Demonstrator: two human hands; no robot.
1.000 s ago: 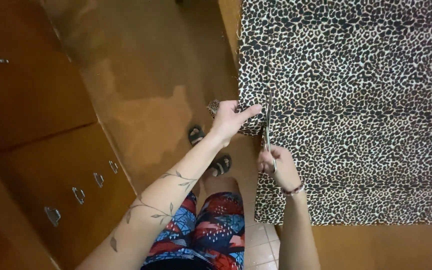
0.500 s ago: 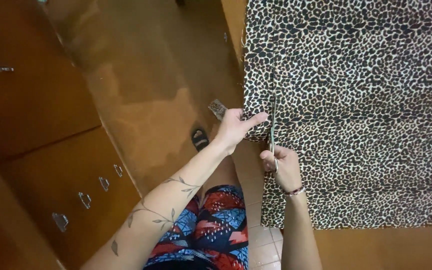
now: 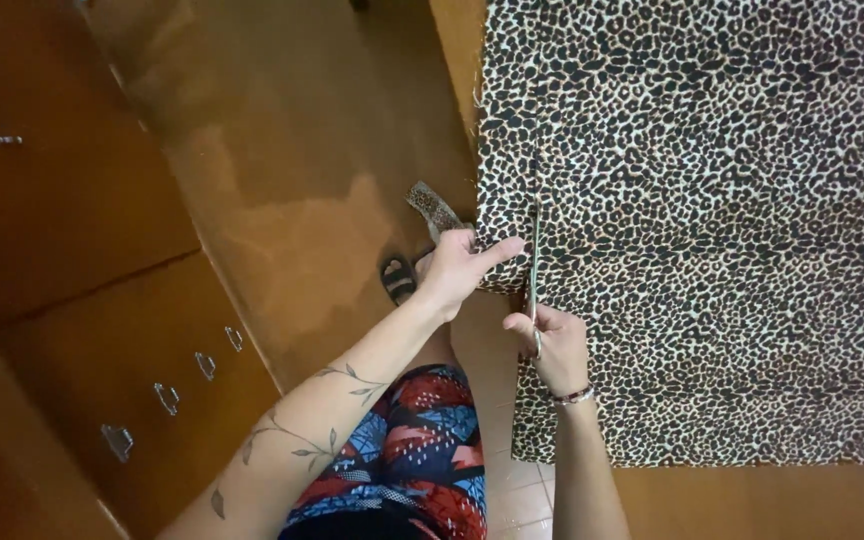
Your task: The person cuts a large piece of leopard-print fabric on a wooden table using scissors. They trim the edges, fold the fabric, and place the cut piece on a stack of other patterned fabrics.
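Right hand (image 3: 552,345) gripped slim metal scissors (image 3: 532,270) cutting into the leopard-print fabric sheet (image 3: 712,220) spread on the wooden table, while the left hand (image 3: 457,268) pinched its narrow edge strip close beside the blades, where a drifting cut could probably nick fingertips.

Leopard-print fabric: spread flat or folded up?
Spread flat: the leopard-print fabric lies open across the table, with the scissors partway along its left edge.
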